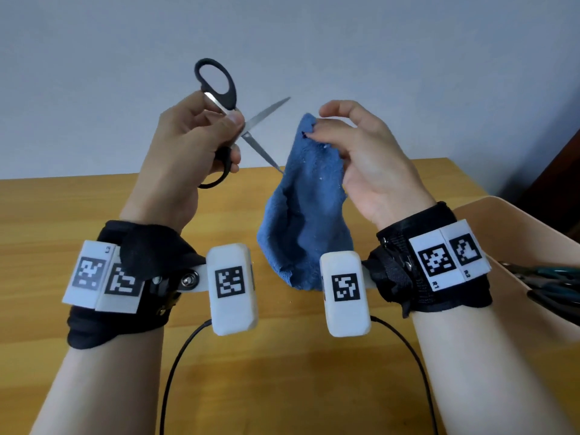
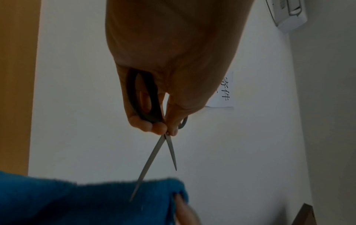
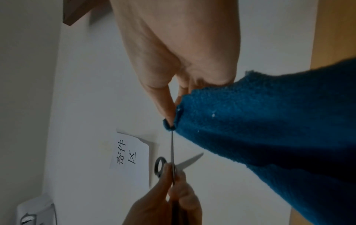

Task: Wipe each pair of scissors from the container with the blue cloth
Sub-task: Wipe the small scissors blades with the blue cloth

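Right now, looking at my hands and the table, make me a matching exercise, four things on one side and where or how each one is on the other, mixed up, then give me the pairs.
Things:
1. black-handled scissors
2. blue cloth
3. beige container
4. black cable

States:
A. at the right edge of the table, more scissors inside
B. hanging down, pinched at its top by the right hand
C. lying on the table near the wrists
D. held up in the left hand, blades spread open

Pairs: 1-D, 2-B, 3-A, 4-C
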{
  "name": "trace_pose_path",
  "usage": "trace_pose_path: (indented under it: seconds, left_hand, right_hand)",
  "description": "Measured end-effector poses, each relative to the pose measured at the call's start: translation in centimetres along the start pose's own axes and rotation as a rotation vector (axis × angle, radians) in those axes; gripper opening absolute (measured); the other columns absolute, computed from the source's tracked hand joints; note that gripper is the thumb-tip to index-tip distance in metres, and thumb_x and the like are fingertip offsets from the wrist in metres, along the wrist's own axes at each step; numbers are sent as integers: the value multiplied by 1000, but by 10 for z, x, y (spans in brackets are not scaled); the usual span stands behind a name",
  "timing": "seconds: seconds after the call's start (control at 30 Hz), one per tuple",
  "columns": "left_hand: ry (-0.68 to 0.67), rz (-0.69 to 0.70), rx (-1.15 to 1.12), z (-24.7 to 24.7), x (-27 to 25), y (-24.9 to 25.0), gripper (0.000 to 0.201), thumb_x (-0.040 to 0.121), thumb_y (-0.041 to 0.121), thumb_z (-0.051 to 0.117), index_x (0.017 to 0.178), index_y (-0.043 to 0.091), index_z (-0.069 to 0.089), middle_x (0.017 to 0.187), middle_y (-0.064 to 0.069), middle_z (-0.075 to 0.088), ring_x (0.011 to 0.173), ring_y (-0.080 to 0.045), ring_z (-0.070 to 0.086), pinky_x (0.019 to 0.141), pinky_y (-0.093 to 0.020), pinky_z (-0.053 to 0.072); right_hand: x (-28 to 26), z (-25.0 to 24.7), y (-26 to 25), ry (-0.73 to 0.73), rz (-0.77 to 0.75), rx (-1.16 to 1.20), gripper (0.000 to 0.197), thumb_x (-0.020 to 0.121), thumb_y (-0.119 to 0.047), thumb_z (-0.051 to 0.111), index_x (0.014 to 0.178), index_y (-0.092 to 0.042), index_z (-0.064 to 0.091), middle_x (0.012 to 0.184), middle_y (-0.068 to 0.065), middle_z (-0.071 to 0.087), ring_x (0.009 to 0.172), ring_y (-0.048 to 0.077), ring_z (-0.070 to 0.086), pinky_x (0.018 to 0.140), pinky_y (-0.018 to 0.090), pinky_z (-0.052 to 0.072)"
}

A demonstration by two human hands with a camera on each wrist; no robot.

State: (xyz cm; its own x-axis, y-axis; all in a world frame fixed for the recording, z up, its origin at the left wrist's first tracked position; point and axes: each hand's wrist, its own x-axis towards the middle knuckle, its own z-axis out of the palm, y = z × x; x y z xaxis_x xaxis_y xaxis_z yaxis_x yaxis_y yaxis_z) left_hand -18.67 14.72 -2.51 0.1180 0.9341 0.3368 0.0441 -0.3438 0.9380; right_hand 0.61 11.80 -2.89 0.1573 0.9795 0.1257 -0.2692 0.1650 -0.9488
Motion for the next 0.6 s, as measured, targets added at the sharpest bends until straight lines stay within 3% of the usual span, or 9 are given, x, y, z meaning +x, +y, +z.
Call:
trace_pose_path:
  seconds: [0.13, 0.23, 0.43, 0.53, 0.6]
  left_hand:
    - [-51, 6, 24, 10, -1, 0, 12, 100, 13, 61, 96, 8, 51, 85, -13, 47, 53, -12, 52, 56, -24, 48]
    - [-55, 4, 20, 11, -1, 1, 12, 100, 14, 61, 98, 7, 51, 86, -15, 45, 51, -12, 51, 55, -23, 47]
    - [-84, 14, 20, 16, -3, 2, 13, 101, 14, 59, 93, 9, 50, 82, -14, 43, 52, -13, 48, 54, -24, 45]
    - [-110, 34, 42, 22, -3, 2, 13, 102, 18, 57, 90, 14, 55, 74, -2, 52, 52, -11, 48, 55, -25, 45]
    - [-114, 40, 60, 26, -4, 1, 10, 103, 20, 55, 96, 13, 59, 75, 1, 55, 53, -11, 49, 57, -27, 44]
  right_hand:
    - [-4, 15, 8, -148, -1, -47, 14, 90, -3, 63, 93, -15, 59, 83, 6, 66, 69, 15, 62, 65, 26, 47]
    - [-4, 18, 11, -163, 19, -37, 17, 91, 1, 62, 97, -13, 57, 85, 9, 67, 69, 15, 62, 64, 26, 47]
    - [-7, 21, 12, -160, 58, 88, 27, 89, 6, 65, 109, -7, 52, 84, 11, 69, 65, 15, 67, 59, 22, 53]
    - [-10, 23, 13, -174, 56, 134, 30, 90, 7, 63, 112, -7, 49, 77, 15, 71, 64, 22, 69, 61, 26, 56]
    - [-9, 23, 14, -140, 45, 88, 28, 88, 5, 67, 109, -6, 51, 84, 17, 71, 69, 25, 69, 62, 26, 55]
